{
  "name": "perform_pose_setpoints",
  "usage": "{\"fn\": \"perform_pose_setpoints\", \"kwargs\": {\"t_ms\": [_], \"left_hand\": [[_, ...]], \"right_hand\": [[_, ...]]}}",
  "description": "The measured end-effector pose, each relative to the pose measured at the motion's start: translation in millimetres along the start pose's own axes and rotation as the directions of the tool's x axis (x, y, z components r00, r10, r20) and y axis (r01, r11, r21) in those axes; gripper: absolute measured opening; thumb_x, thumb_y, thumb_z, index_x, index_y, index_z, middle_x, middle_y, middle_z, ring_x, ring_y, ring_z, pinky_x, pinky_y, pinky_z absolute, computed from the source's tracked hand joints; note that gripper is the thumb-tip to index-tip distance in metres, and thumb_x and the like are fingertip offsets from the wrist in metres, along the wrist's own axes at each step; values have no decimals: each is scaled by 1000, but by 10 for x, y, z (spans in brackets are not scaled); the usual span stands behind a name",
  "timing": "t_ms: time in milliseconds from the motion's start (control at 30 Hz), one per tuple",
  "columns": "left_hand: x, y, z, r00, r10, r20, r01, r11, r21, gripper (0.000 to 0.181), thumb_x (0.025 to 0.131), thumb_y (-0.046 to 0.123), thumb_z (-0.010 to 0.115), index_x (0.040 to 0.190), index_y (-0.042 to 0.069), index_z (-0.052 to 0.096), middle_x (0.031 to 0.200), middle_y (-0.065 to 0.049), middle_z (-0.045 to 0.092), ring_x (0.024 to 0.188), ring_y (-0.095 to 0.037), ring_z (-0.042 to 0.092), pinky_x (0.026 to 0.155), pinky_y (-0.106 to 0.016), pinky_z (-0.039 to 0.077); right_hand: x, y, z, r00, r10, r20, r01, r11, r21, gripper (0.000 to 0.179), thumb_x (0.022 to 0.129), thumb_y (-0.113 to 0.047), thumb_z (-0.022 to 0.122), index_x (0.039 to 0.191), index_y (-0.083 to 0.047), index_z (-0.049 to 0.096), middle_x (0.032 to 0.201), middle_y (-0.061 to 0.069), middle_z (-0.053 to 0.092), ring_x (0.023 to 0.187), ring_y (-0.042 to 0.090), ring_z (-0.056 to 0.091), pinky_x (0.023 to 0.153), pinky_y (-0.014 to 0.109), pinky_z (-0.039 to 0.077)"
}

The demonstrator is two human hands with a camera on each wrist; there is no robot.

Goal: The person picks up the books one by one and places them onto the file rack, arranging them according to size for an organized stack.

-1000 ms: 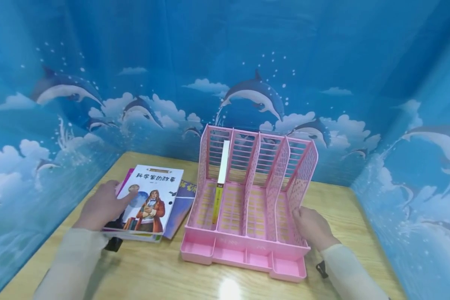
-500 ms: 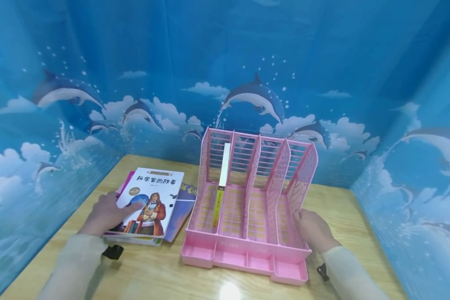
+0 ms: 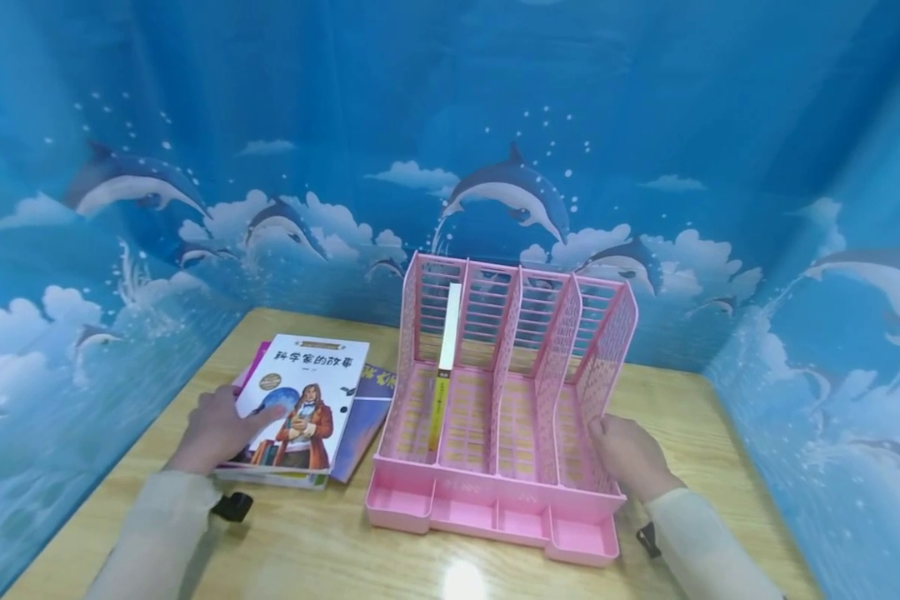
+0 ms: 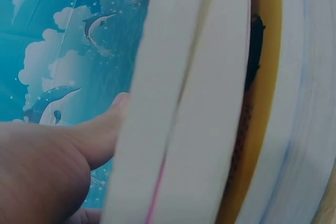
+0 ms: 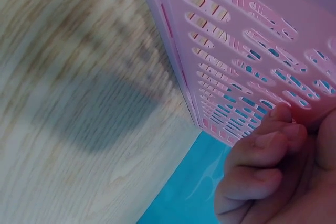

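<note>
A stack of books lies on the left of the table, topped by a white-covered book (image 3: 300,408) with a figure in a red coat. My left hand (image 3: 213,429) grips the left edge of this book, its thumb over the cover and its other fingers partly hidden. The left wrist view shows the thumb (image 4: 102,135) beside thick page edges (image 4: 210,98). A pink desk file rack (image 3: 495,492) with upright dividers stands in the middle. My right hand (image 3: 630,454) holds its right side panel, fingers curled against the perforated wall (image 5: 236,61) in the right wrist view.
A thin yellow-spined book (image 3: 442,400) stands upright in the rack's leftmost slot. Shallow trays run along the rack's front. A purple-blue book (image 3: 363,429) sticks out from under the stack. Dolphin-printed curtains (image 3: 495,100) enclose the wooden table (image 3: 315,550) at the back and sides.
The left hand has shifted slightly down along the left edge of the stack. The right hand stays on the rack's panel. Rack and books look otherwise the same.
</note>
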State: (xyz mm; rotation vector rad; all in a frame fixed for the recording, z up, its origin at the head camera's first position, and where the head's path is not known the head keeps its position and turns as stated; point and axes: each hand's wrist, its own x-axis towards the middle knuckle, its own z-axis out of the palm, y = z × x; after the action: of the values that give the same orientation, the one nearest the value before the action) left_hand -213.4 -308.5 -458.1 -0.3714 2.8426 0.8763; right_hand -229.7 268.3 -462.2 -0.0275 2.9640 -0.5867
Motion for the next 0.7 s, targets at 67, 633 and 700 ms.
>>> {"fn": "perform_pose_setpoints", "kwargs": {"t_ms": [67,633,700], "left_hand": [[-4,-4,7,1000,-5,-2,5,1000,-7,126,90,77,58,152,-24,13,140,-51,27,126,-67,32,102,-76,37],[-19,-162,-230,993,50,-104,-52,999,-16,71,101,38,63,137,-19,42,121,-40,55,103,-48,59,82,-56,51],[-53,-160,-328,983,19,-184,-23,1000,-20,60,100,25,59,137,-19,39,117,-38,55,99,-48,59,76,-55,51]], "right_hand": [[8,0,1,1000,-2,-1,2,1000,0,47,111,-33,30,83,-10,61,68,6,54,63,21,52,60,37,46],[41,-31,-5,999,-32,-6,32,999,-1,47,111,-34,33,86,-9,64,68,5,54,62,21,53,62,38,48],[42,-44,-12,999,-39,0,39,999,5,47,111,-34,33,83,-10,62,68,5,54,62,21,53,62,38,48]]}}
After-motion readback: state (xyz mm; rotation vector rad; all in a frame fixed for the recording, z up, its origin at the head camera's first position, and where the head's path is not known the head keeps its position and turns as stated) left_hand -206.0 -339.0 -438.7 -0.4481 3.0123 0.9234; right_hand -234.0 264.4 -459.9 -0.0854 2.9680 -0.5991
